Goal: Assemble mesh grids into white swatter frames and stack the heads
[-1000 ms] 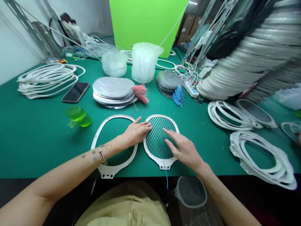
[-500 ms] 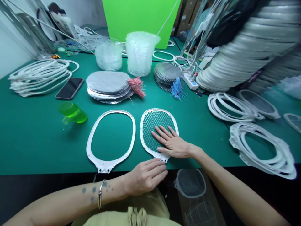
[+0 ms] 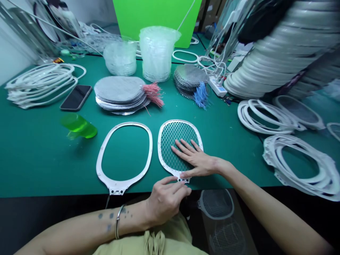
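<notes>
Two white frames lay side by side, well inside reach, on a green worktop (image 3: 217,131). One was the bare frame (image 3: 117,184) to the left, with nothing strung across its opening and its tab at the near edge. The other was the meshed frame (image 3: 168,141), lying flat to its right, just apart from it, with its tab also towards the person.

The right hand (image 3: 196,161) was spread over the lower right part of the mesh, fingers fanned and grasping nothing. The left hand (image 3: 168,200), below a bracelet (image 3: 117,223) on the wrist, was at the meshed frame's tab with its fingers bent inward; whether it pinched anything could not be told.

Farther back, a pile of silvery mesh sheets (image 3: 119,88) trailed red strands (image 3: 154,94), and a smaller pile of grey mesh sheets (image 3: 190,78) trailed blue strands (image 3: 201,95). A phone (image 3: 76,97) rested left of the silvery pile, near a green see-through object (image 3: 79,125). Behind the phone was a heap of white frames (image 3: 39,85). Another heap of frames (image 3: 278,166) sat at the right. Below the worktop's near edge, a second meshed frame (image 3: 216,203) showed.
</notes>
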A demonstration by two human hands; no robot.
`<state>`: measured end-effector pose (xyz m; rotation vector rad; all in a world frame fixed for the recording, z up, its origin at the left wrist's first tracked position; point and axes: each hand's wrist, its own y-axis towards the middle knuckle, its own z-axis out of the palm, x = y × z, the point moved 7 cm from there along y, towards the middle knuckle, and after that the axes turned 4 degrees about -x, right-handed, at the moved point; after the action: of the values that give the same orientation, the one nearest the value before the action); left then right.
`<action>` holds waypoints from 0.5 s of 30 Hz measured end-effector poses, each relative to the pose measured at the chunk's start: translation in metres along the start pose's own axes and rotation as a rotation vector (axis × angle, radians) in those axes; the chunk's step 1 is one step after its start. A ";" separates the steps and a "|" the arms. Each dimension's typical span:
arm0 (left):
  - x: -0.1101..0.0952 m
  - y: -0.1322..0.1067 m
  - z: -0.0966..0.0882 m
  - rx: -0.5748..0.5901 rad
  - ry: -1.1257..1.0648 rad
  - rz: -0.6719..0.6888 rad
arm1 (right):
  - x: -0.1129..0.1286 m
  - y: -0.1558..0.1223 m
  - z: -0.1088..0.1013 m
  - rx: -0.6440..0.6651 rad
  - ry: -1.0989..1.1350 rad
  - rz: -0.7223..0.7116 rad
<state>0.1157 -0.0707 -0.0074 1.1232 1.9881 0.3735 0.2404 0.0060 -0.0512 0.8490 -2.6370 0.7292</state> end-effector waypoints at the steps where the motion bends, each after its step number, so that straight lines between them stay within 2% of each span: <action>1: 0.004 0.000 0.002 -0.001 -0.023 -0.080 | 0.000 0.000 0.000 0.000 0.000 0.000; 2: 0.006 -0.002 0.003 -0.006 -0.028 -0.125 | 0.000 0.000 0.000 -0.003 -0.001 -0.002; 3: 0.005 -0.004 0.004 -0.010 -0.014 -0.113 | 0.000 0.000 0.000 -0.005 0.000 -0.004; 7: -0.013 -0.017 0.007 -0.029 0.093 0.222 | 0.000 0.001 0.001 -0.001 0.004 -0.002; 8: -0.013 -0.018 0.006 -0.010 0.070 0.241 | 0.000 0.000 0.000 0.000 0.005 0.002; 10: -0.002 -0.012 0.001 0.096 -0.078 0.123 | -0.001 0.000 0.000 0.012 0.010 0.014; 13: 0.019 0.007 -0.007 0.411 -0.413 -0.134 | 0.000 0.000 0.000 0.042 0.031 0.023; 14: 0.028 0.015 -0.013 0.472 -0.463 -0.196 | 0.000 0.000 0.000 0.048 0.042 0.019; 15: 0.040 0.024 -0.021 0.483 -0.448 -0.246 | 0.001 0.001 -0.001 0.053 0.052 0.014</action>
<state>0.1021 -0.0219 -0.0005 1.1070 1.8166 -0.4754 0.2394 0.0065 -0.0505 0.8153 -2.5907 0.8169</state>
